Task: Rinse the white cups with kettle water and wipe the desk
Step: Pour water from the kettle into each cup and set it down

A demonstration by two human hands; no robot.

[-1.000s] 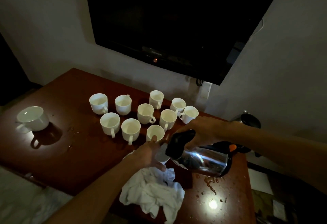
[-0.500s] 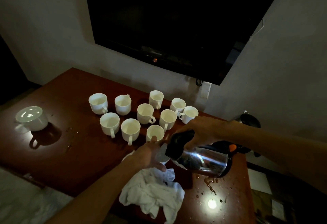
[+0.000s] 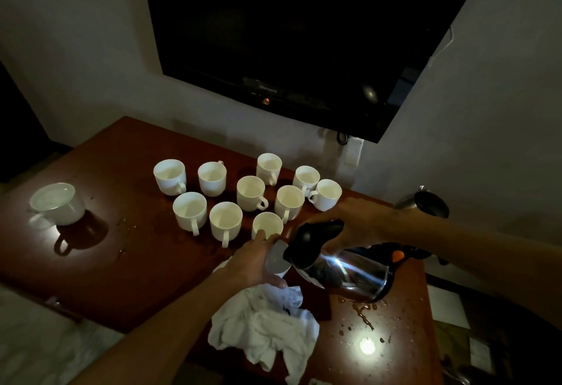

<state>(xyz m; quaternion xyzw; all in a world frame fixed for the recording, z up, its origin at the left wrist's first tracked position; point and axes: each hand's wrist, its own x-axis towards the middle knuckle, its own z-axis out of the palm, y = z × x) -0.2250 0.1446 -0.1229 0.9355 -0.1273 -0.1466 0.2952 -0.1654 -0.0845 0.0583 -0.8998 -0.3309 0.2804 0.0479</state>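
**Kettle tipped over a hand-held cup**

Almost nothing has shifted since the earlier frames: both hands and the kettle keep the same pose, and only the glare on the far mug has changed slightly.

The right hand [image 3: 362,223] curls round the black handle of the steel kettle [image 3: 343,272], tipping it steeply so the spout points left into the cup [image 3: 276,258]. The left hand [image 3: 255,263] wraps its fingers round that cup and holds it tilted at the spout, just above the crumpled white cloth [image 3: 267,333], probably so drips land on fabric rather than wood. Whether water is running cannot be told.

Taking the kettle as landmark: ten white cups [image 3: 251,193] stand upright in a loose cluster just behind and to its left, the nearest almost touching the left hand's fingertips, likely waiting their turn or already done. A larger mug [image 3: 57,205] sits well apart, far left. Spilled droplets [image 3: 362,317] lie on the desk [image 3: 137,263] directly below the kettle's base, so the wiping is judged still to come. A television [image 3: 289,34] hangs on the wall behind.
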